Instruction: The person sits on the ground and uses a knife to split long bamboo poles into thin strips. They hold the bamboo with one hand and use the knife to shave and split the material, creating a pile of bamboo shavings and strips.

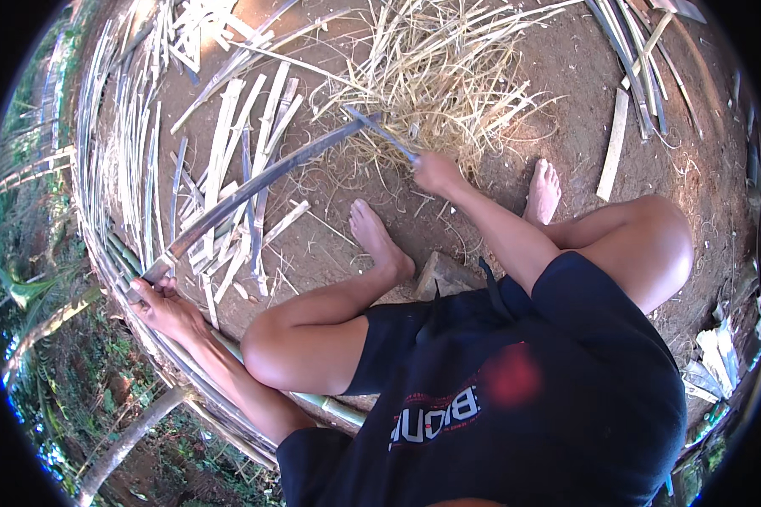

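Nearest, the person sits low in a dark shirt and dark shorts, knees bent outward, with both bare feet set on the ground. A block lies just in front of the shorts, and a green pole shows from under the thigh on the left.

The left hand reaches well out to the left, its fingers curled about the near end of a long, dark strip. The strip slants away from there, up and to the right, passing beyond the left foot. The right hand is closed in a fist around the handle of a knife, whose blade points up and left and crosses the strip's far end. That crossing is too small to tell whether the edge bites or only rests there.

A shaving stroke seems to be the step in hand, judging by the curled shavings heaped just past the knife. Another stroke would call for a steady left grip and a shallow blade angle, with the edge kept turned from the feet.

Farther out, cut pieces lie loosely crossed beyond the strip, and more slats lie at the upper right, one broad slat apart from them. Green plants fill the left rim.
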`<state>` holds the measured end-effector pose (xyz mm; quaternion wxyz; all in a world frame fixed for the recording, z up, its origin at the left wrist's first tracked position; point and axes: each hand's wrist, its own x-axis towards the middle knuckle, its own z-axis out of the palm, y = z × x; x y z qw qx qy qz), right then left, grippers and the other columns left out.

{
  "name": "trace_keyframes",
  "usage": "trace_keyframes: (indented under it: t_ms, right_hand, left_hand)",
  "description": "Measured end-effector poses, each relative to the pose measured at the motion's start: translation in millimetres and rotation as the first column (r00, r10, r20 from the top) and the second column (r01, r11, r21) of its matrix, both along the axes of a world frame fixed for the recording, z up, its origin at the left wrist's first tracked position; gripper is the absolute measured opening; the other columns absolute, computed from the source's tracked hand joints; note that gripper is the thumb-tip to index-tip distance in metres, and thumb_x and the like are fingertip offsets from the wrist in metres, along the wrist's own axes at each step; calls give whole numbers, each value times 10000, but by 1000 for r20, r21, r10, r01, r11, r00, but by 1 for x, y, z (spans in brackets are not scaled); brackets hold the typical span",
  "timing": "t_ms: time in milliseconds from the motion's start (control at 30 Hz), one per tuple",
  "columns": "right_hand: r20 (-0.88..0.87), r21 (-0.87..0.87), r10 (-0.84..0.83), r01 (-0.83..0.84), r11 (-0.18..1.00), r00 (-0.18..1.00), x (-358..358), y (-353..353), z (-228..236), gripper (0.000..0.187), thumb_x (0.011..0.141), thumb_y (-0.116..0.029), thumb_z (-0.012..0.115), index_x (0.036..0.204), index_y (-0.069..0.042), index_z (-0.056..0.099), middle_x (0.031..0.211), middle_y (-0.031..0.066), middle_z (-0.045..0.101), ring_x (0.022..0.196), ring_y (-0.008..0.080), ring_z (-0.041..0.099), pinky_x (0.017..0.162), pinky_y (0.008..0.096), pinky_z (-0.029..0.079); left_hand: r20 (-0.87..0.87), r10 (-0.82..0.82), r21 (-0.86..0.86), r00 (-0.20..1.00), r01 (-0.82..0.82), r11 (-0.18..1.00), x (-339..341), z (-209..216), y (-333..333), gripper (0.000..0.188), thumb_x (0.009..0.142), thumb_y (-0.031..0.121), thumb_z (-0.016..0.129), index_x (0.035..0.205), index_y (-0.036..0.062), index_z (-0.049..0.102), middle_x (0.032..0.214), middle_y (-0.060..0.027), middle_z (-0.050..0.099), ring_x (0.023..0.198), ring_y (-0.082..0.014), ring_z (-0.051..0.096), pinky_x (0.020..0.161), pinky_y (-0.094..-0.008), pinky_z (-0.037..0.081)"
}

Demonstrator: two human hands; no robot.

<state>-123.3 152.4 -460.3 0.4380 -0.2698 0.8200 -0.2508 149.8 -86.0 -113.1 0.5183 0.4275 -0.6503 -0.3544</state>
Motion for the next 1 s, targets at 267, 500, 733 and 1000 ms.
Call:
trace_keyframes:
  t_ms: [267,500,733,1000]
  right_hand:
    - [74,65,-55,50,997,996,-31,23,-17,232,857,-107,533,1036,27,595,853,216,658,783,341,663,695,444,528]
    - [94,-469,239,-168,867,967,61,-51,158,163,830,-118,580,983,-69,606,711,185,635,675,314,660,641,449,537]
    - [118,-66,98,-91,994,988,11,-27,69,200,898,-178,530,1049,-65,597,822,132,645,745,252,651,706,396,549]
    - [80,-90,185,-178,980,979,13,-23,82,178,904,-143,505,1027,-66,608,853,115,645,724,230,653,634,384,552]
  left_hand:
    - [34,16,-37,999,-15,999,-13,2,-2,259,972,219,560,1106,10,488,864,-104,620,669,-123,577,565,-226,498]
    - [25,-31,-36,999,32,999,-4,5,6,203,988,220,525,1083,45,487,888,-75,610,723,-125,576,591,-247,489]
    - [36,-92,0,995,92,996,11,-2,-2,266,976,225,539,1161,40,489,924,-85,643,781,-149,638,617,-248,555]
    - [44,-118,-19,992,119,993,12,-2,0,240,980,203,527,1162,55,473,946,-87,622,766,-142,616,622,-261,553]
